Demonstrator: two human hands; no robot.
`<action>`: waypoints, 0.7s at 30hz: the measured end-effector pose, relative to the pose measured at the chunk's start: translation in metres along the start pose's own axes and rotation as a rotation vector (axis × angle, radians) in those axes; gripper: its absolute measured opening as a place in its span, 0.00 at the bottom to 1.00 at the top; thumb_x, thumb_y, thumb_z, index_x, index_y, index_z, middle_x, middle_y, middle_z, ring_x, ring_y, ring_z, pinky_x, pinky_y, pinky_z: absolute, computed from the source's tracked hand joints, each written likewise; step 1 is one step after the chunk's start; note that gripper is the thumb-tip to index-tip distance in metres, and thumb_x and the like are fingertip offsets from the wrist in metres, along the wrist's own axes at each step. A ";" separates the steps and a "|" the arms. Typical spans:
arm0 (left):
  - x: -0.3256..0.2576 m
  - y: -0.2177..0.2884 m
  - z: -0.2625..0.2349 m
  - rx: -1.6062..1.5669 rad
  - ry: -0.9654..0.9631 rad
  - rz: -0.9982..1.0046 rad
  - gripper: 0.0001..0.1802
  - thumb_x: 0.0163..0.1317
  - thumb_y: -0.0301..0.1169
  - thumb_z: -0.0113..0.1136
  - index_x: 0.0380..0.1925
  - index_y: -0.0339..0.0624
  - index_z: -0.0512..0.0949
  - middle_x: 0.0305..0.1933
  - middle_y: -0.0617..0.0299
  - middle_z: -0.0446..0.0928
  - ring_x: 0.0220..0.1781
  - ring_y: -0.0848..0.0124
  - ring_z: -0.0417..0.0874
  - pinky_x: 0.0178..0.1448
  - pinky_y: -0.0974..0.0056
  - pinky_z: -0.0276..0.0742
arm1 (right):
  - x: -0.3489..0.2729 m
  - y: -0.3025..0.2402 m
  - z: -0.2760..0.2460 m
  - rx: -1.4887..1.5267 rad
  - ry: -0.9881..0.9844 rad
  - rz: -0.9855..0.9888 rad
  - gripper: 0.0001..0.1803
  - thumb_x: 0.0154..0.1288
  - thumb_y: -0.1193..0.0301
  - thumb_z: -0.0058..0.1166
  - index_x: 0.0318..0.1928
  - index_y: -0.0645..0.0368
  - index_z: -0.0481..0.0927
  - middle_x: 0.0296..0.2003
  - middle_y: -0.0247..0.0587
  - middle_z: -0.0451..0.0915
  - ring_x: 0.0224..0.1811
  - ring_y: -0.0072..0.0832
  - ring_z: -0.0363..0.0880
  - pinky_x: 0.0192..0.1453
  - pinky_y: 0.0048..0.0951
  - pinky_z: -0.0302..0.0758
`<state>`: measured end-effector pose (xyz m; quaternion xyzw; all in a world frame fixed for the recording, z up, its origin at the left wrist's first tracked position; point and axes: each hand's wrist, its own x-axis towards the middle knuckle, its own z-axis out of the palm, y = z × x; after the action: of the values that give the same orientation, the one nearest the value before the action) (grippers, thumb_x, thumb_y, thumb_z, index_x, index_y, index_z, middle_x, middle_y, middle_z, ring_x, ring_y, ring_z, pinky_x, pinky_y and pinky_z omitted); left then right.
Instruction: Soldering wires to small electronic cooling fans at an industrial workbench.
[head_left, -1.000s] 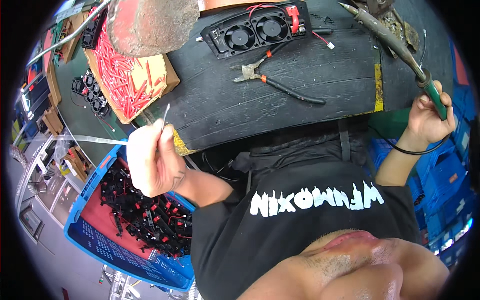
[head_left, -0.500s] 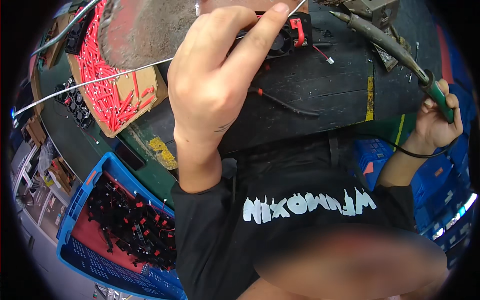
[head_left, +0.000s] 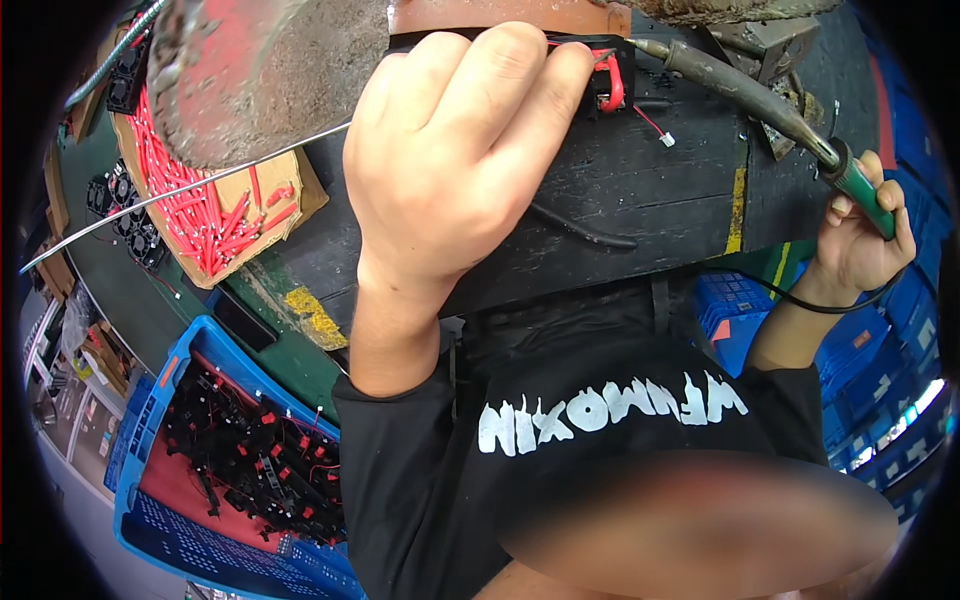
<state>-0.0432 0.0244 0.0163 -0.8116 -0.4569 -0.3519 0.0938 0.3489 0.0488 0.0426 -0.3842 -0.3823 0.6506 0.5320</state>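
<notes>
Black table [head_left: 670, 205]: grimy rounded slab [head_left: 260, 80], eleven o'clock, screening some red tubes [head_left: 215, 228]; left fingers [head_left: 505, 60], pinching thin silvery wire [head_left: 322, 135], mostly hide black plastic housing [head_left: 625, 72] at twelve; right fingers [head_left: 888, 195] grip a green-handled soldering iron [head_left: 757, 103] at two.

There was one left hand [head_left: 455, 165], one right hand [head_left: 858, 228], one green-handled soldering iron [head_left: 750, 98], one silver wire [head_left: 180, 193], one phone-like slab [head_left: 245, 322], one parts-filled blue crate [head_left: 195, 555] and one cardboard box [head_left: 312, 190] of red pieces [head_left: 200, 218], these too many to count.

Soldering iron barrel [head_left: 755, 100] — dull, stained metal.
</notes>
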 end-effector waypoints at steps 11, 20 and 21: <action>-0.005 0.008 0.005 0.037 -0.045 -0.059 0.21 0.42 0.29 0.61 0.39 0.45 0.88 0.37 0.64 0.77 0.35 0.68 0.80 0.38 0.64 0.75 | 0.000 0.003 0.004 -0.037 -0.003 -0.025 0.22 0.75 0.58 0.36 0.39 0.59 0.82 0.50 0.59 0.78 0.31 0.40 0.86 0.30 0.28 0.83; 0.024 0.013 -0.025 -0.002 -0.256 -0.057 0.19 0.45 0.26 0.64 0.40 0.35 0.85 0.39 0.56 0.78 0.33 0.63 0.80 0.37 0.62 0.74 | 0.000 0.007 0.004 -0.065 -0.038 -0.029 0.24 0.75 0.58 0.35 0.41 0.59 0.83 0.50 0.59 0.79 0.31 0.40 0.86 0.29 0.30 0.84; 0.022 0.012 -0.030 -0.009 -0.323 -0.053 0.19 0.46 0.25 0.65 0.41 0.32 0.84 0.40 0.54 0.78 0.32 0.62 0.80 0.36 0.62 0.73 | 0.001 0.007 0.005 -0.069 -0.046 -0.033 0.24 0.75 0.58 0.35 0.41 0.60 0.83 0.50 0.59 0.79 0.31 0.40 0.86 0.29 0.30 0.84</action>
<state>-0.0402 0.0183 0.0553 -0.8456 -0.4858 -0.2212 0.0063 0.3416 0.0480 0.0377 -0.3810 -0.4230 0.6366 0.5202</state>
